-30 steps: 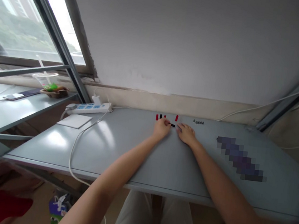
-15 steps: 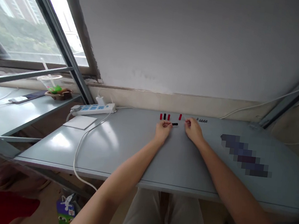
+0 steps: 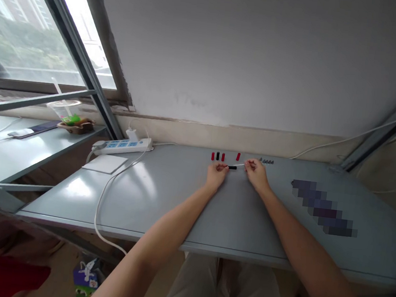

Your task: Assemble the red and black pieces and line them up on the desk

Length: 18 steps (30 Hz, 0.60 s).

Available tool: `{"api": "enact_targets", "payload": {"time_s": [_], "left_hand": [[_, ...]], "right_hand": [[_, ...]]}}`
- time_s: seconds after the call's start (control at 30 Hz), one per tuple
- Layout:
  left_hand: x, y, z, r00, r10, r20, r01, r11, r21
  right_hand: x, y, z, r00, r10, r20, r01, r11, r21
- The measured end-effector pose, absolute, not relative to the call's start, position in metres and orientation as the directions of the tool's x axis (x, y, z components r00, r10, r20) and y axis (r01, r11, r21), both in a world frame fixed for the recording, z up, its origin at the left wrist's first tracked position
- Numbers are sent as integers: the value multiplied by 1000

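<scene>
My left hand (image 3: 217, 174) rests on the grey table (image 3: 185, 199) with its fingers pinched on a small black pen-like piece (image 3: 232, 167). My right hand (image 3: 256, 173) is pinched on the far end of a thin white stick (image 3: 241, 165) that runs to the black piece. Just behind my hands stand small caps in a row: two red with a black one between them (image 3: 217, 156), and one more red cap (image 3: 238, 156) apart to the right. A short row of tiny dark parts (image 3: 267, 161) lies beyond my right hand.
A white power strip (image 3: 122, 144) with its cord (image 3: 105, 195) lies at the back left, next to a flat white pad (image 3: 105, 163). A side shelf (image 3: 1, 145) holds a drink cup (image 3: 62, 107) and a phone (image 3: 21, 132). A blurred patch (image 3: 323, 208) covers the table's right side.
My right hand lifted off the table, moved back toward the tiny dark parts, then came in holding the thin white stick toward the black piece. My left hand barely moved.
</scene>
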State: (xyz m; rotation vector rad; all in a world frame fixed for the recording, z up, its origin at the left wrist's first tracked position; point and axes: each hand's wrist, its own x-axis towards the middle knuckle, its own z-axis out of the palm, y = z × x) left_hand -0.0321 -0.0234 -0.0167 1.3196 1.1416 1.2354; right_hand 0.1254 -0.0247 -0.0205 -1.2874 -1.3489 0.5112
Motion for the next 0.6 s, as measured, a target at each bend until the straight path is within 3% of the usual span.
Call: {"api": "enact_targets", "payload": {"time_s": [0.3,0.6], "left_hand": [[-39,-23,-8,2,990,139,36,-139,990],[-45,-23,0,136,979,150,7,-153,988]], "right_hand": [[131,-21,-22,311,868,388,352,275,-895],[125,-24,-21,309,903,299,190,250,-949]]}}
